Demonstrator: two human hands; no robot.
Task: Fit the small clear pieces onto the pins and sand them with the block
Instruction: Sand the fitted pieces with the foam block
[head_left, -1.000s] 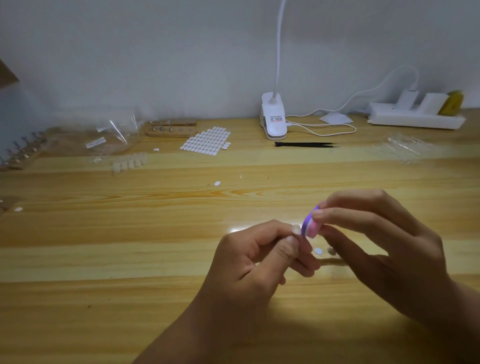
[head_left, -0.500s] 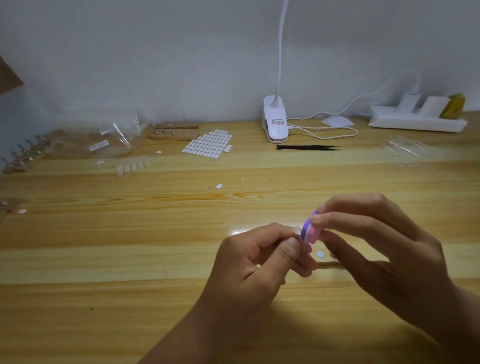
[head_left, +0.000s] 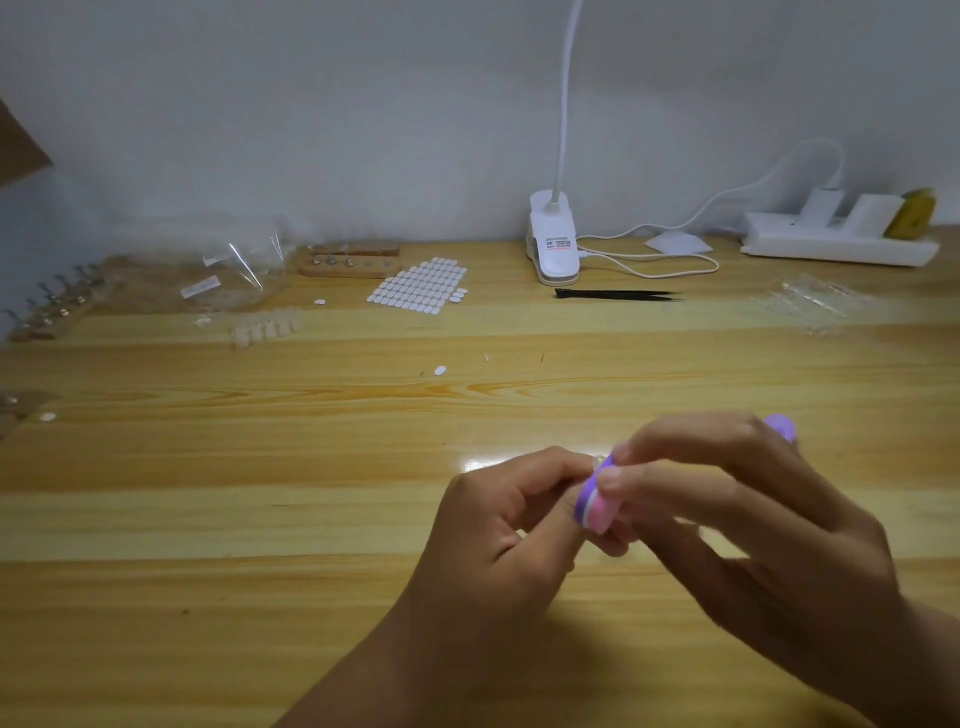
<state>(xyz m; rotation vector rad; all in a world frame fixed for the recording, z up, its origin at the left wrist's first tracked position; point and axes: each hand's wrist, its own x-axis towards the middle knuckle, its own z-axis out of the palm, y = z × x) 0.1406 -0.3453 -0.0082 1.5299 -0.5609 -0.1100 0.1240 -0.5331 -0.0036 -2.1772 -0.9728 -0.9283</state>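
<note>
pale wood counter (head_left: 208, 493) against a plain grey-white wall (head_left: 311, 104); clip lamp (head_left: 554, 244) at the back edge. right hand (head_left: 727, 519) grips the purple-pink sanding block (head_left: 597, 506) above the near middle of the counter. block long axis runs near-left to far-right, near end against the small clear piece (head_left: 597, 459) pinched in the left hand (head_left: 498, 525).

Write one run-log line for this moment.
phase: sanding | left hand: pinches clear piece | right hand: holds sanding block
</note>
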